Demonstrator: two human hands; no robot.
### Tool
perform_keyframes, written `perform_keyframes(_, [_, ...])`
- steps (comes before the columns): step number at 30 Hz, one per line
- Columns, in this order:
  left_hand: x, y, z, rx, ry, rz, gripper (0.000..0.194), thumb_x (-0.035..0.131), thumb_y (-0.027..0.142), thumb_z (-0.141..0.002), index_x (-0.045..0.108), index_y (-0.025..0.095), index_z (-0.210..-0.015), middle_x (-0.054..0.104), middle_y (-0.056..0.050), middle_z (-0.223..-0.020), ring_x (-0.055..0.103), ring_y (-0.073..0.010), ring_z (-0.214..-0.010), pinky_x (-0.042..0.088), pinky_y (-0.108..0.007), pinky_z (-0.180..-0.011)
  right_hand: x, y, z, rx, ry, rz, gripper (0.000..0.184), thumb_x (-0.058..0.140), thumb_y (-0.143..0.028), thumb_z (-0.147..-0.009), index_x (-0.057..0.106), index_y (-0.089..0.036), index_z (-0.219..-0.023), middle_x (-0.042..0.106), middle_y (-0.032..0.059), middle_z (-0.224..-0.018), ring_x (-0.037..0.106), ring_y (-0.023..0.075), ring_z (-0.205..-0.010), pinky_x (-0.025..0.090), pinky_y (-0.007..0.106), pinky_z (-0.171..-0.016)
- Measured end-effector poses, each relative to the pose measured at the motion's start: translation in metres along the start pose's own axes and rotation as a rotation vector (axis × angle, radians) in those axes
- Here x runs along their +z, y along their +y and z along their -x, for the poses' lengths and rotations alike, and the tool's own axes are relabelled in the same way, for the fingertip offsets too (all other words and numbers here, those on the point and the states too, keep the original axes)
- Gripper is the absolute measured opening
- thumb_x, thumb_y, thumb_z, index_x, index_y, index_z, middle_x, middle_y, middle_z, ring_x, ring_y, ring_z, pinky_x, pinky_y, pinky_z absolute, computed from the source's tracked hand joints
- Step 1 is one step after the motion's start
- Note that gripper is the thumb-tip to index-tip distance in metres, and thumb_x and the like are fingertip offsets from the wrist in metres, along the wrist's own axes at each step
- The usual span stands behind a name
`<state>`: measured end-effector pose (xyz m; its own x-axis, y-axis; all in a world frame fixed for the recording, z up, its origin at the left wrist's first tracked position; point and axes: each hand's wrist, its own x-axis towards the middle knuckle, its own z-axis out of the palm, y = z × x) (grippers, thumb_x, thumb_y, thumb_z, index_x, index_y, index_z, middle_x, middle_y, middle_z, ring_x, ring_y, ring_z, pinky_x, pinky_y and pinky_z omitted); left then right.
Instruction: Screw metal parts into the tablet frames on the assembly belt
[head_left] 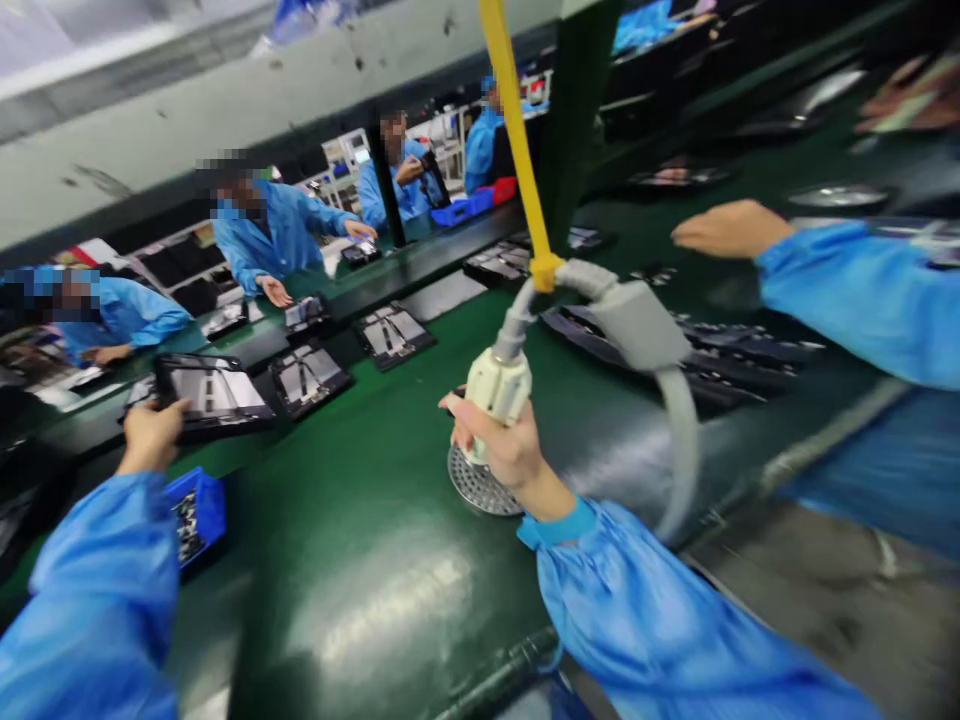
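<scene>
Our L hand (150, 437) had its fingers (161, 420) closed on edge of a black tray (214, 395), blue parts bin (196, 515) just below. R hand (499, 445) w/ fingers (480, 425) wrapped round cream hose-fed tool (499, 385), its round mesh disc (480, 480) just under fingers, over green counter (360, 580).

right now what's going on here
A person in a blue smock holds a hose-fed handheld tool with a perforated metal disc in the right hand over the green conveyor belt. The left hand grips a black framed panel beside a small blue bin. A co-worker's hand reaches in nearby.
</scene>
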<state>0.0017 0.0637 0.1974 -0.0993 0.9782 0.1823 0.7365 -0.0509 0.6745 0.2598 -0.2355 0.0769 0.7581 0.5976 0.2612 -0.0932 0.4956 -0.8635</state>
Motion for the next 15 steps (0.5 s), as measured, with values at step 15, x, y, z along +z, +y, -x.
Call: perform_keyframes(15, [0.049,-0.094,0.237,-0.311,-0.597,0.341,0.093,0.084,0.052,-0.053,0.055,0.021,-0.136,0.073,-0.010,-0.114,0.073,-0.0255,-0.082,0.058,-0.028,-0.057,-0.003,-0.002,0.004,0.099,-0.142,0.127,0.040,0.079,-0.046,-0.078,0.057,-0.019,-0.057,0.049,-0.0046,-0.047,0.045,0.0088,-0.039,0.037,0.023,-0.040])
